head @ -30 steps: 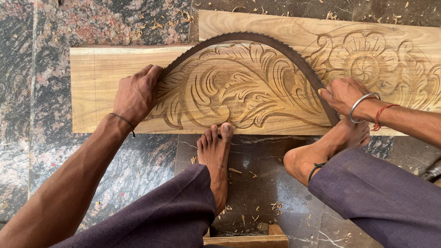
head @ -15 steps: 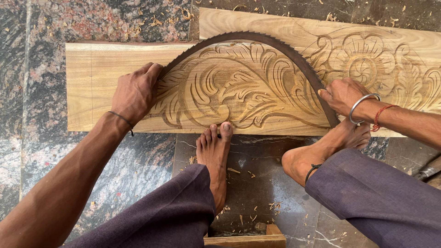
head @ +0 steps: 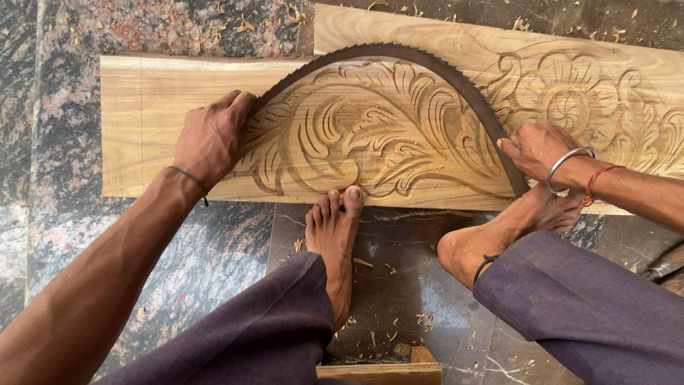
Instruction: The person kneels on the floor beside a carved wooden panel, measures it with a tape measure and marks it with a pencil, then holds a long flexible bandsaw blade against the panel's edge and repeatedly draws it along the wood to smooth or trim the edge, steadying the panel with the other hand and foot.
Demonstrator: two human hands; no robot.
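Observation:
A long pale wooden plank [head: 142,121] lies on the stone floor, carved with leafy scrolls and a flower. A dark toothed saw blade [head: 399,53] is bent into an arch over the leaf carving. My left hand [head: 210,139] grips the blade's left end on the plank. My right hand [head: 538,146], with a metal bangle and a red thread at the wrist, holds the blade's right end near the plank's front edge. My left foot [head: 335,242] touches the plank's near edge with its toes; my right foot [head: 513,224] rests by the right hand.
The floor is dark mottled stone [head: 50,214] with wood chips [head: 385,314] scattered between my feet. A small wooden block [head: 385,371] sits at the bottom edge. A dark metal tool [head: 662,264] lies at the far right.
The view has shifted slightly; the plank sits a little more to the left in the picture. Both hands keep their hold on the bent blade.

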